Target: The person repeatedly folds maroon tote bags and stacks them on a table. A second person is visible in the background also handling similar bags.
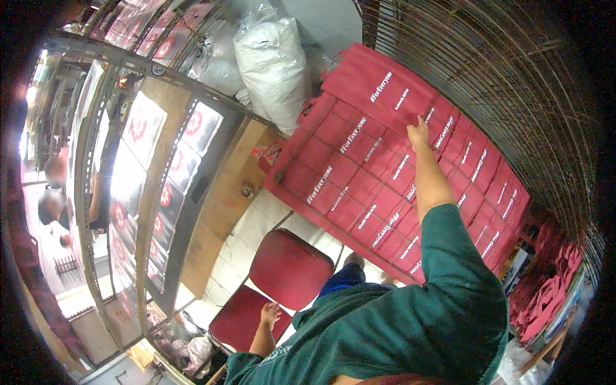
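Dark red fabric pieces with white print [359,138] lie in close rows over a wide table. Over their far right part, my right hand [418,133] reaches with the arm stretched out. Its index finger points forward and its thumb stands apart; I see nothing held in it. Whether the fingertip touches the fabric or hovers just above cannot be made out. My left hand [271,314] hangs low at my left over a red chair seat [244,321], fingers loosely spread and holding nothing.
A second red chair [292,268] stands between me and the table. Metal shelving [212,96] with printed clear-and-red sheets fills the left. A stuffed white sack [269,70] sits at the back. Wire racks [513,83] line the right, with heaped red fabric [552,279] below.
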Tool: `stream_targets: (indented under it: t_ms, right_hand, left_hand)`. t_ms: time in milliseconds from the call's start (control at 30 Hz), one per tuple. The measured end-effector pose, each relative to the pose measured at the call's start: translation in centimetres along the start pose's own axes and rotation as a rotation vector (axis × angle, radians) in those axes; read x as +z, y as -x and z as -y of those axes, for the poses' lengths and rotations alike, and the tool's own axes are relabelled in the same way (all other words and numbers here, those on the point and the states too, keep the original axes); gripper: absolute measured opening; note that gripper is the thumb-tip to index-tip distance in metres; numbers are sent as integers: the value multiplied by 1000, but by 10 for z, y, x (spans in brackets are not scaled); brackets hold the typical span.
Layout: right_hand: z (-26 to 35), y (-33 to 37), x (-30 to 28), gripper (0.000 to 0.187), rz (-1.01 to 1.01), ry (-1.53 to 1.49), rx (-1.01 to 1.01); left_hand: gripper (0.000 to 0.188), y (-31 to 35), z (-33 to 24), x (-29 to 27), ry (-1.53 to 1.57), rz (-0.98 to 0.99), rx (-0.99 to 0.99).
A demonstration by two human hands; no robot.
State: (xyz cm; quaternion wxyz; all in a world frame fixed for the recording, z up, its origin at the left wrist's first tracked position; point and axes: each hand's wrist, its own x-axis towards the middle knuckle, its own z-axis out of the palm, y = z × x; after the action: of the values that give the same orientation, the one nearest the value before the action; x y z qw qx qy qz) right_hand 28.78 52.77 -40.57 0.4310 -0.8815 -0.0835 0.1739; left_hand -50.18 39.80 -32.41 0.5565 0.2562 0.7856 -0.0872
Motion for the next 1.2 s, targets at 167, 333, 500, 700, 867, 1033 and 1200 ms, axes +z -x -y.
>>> stream_targets:
  t_ms: [167,333,500,700,867,1033,1200]
  right_hand:
    - [7,8,-2,65,-76,14,-100]
    - [3,5,4,65,-128,84,-130]
    - [-4,-3,3,65,-136,84,-195]
    - [39,33,-5,73,-204,80,-64]
    - [63,76,-27,74,-279,112,-191]
    - [27,132,-61,72,-168,-245,-224]
    - [-59,199,-133,72,-174,-108,-183]
  left_hand:
    - [33,-13,-24,23,-35,124,111]
    - [39,-8,-40,14,-85,53,98]
    - [37,6,-53,18,-127,16,97]
    - [36,-2,-46,17,-82,45,184]
    - [38,-3,-55,24,-84,73,248]
    - [38,26,-78,52,-71,61,252]
    - [42,6,-87,73,-211,98,422]
